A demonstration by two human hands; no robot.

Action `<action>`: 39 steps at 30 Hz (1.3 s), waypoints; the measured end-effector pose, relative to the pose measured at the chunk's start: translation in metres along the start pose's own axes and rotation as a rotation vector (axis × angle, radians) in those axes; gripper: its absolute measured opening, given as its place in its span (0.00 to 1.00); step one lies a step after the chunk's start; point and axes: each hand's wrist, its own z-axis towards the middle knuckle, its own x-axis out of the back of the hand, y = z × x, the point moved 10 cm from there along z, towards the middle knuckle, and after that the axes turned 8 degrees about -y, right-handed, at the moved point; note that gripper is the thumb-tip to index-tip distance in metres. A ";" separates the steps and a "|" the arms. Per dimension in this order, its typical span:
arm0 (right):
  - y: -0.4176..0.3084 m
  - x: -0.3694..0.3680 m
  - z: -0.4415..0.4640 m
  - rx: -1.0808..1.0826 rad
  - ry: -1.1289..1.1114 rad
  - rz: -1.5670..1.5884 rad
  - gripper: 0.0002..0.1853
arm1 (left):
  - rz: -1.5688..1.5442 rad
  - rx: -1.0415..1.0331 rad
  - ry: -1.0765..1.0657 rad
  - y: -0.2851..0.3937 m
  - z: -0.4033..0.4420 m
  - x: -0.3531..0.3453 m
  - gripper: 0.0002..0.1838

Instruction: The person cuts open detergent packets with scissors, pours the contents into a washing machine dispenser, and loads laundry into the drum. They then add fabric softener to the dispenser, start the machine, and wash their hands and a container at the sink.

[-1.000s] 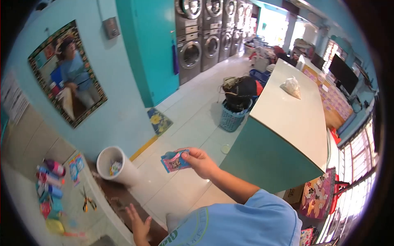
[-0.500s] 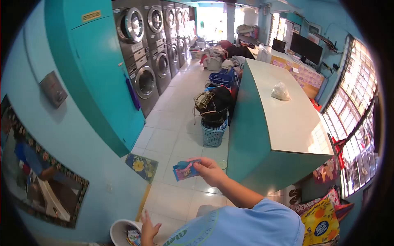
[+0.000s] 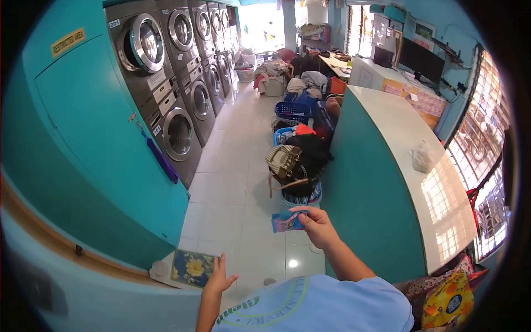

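The right grip (image 3: 317, 226) is clamped on a small blue-and-pink packet (image 3: 286, 222), thumb and fingers pinching one end so that the rest juts out to the left of the grip. The left grip (image 3: 219, 281), lower and to the left, has its fingers spread apart, near a flowered mat (image 3: 191, 268). To the right of the right grip is the counter (image 3: 404, 130), bearing a plastic bag (image 3: 421, 159).

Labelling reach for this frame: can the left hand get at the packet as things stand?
Probably yes: the left hand is open with nothing seen in it, the packet sticks out from the right hand, and nothing visible blocks the gap. Depth is uncertain.
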 end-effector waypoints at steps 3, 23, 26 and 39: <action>0.017 0.013 0.084 -0.003 0.003 0.032 0.14 | -0.069 0.055 -0.037 -0.035 0.052 0.038 0.54; 0.111 0.146 0.642 0.054 0.246 0.047 0.15 | 0.073 -0.034 -0.260 -0.128 0.637 0.439 0.60; 0.115 0.191 0.697 0.084 0.327 0.153 0.16 | 0.244 -0.190 -0.296 -0.053 0.748 0.478 0.63; 0.096 0.427 1.057 0.150 0.318 0.062 0.16 | 0.104 -0.076 -0.238 0.013 1.127 0.606 0.42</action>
